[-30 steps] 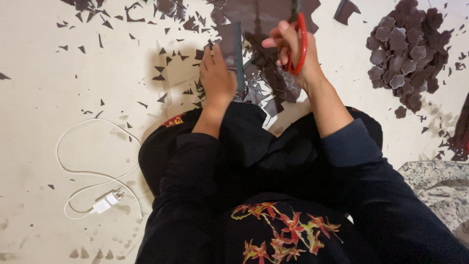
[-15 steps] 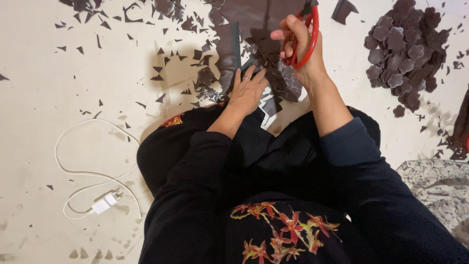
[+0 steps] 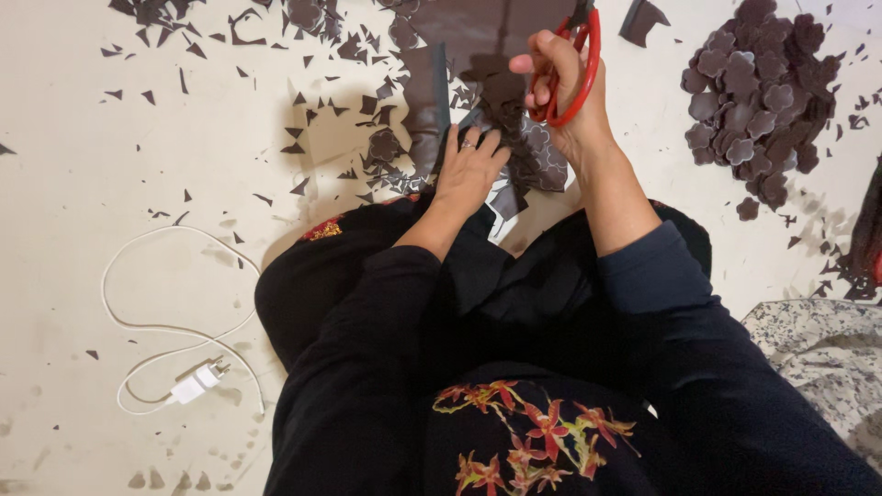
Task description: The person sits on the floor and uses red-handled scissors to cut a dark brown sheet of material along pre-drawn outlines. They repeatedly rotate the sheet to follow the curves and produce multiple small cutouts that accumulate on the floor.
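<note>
now i am mid-cutting: right hand (image 3: 574, 101) gripped on red scissors (image 3: 571, 69) above the dark sheet (image 3: 478, 37), left hand (image 3: 469, 170) flat w/ fingers spread on scrap pieces (image 3: 537, 161) at my lap; next cut prob needs sheet held firm.

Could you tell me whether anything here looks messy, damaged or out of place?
Dark scraps lie strewn over the pale floor, thickest near the hands. A white charger with its looped cable lies loose on the left. The cut shapes sit neatly piled on the right. Nothing looks damaged.
</note>
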A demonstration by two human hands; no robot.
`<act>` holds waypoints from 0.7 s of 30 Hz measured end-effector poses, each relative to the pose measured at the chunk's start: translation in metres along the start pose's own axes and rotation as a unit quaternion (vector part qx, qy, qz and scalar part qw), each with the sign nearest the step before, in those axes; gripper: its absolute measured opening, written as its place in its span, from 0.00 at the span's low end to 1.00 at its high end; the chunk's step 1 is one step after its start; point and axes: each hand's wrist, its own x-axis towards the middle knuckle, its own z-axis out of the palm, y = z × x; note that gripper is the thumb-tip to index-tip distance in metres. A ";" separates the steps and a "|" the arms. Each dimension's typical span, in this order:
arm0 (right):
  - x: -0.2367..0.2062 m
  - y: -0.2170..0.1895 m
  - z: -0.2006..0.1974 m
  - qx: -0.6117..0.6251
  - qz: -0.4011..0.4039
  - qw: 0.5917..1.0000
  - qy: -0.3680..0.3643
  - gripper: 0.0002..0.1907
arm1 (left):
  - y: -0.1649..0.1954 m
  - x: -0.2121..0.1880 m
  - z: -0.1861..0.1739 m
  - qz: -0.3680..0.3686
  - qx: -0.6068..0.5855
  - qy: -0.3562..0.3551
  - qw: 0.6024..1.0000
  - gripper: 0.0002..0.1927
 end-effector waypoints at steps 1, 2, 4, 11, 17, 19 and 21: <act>0.000 0.000 0.000 -0.006 0.001 1.000 0.004 0.13 | 0.000 0.001 0.001 0.004 -0.003 -0.002 1.000 0.14; 0.000 0.000 0.000 -0.012 0.002 1.000 0.009 0.13 | 0.000 0.002 0.002 0.008 -0.006 -0.005 1.000 0.13; 0.000 0.000 0.000 -0.018 0.004 1.000 0.015 0.12 | 0.000 0.003 0.003 0.013 -0.005 -0.012 1.000 0.12; 0.001 0.002 -0.001 0.002 0.021 1.000 0.011 0.11 | -0.001 0.004 -0.007 0.027 -0.024 0.030 0.999 0.08; 0.003 0.003 -0.009 -0.011 0.021 1.000 0.015 0.13 | 0.013 0.009 -0.040 -0.132 -0.267 0.149 0.943 0.04; 0.001 0.003 -0.014 -0.025 0.014 0.999 0.020 0.15 | 0.016 0.010 -0.055 -0.221 -0.371 0.181 0.884 0.05; -0.001 0.002 -0.018 -0.037 0.008 0.999 0.032 0.19 | 0.015 0.011 -0.072 -0.341 -0.478 0.166 0.792 0.07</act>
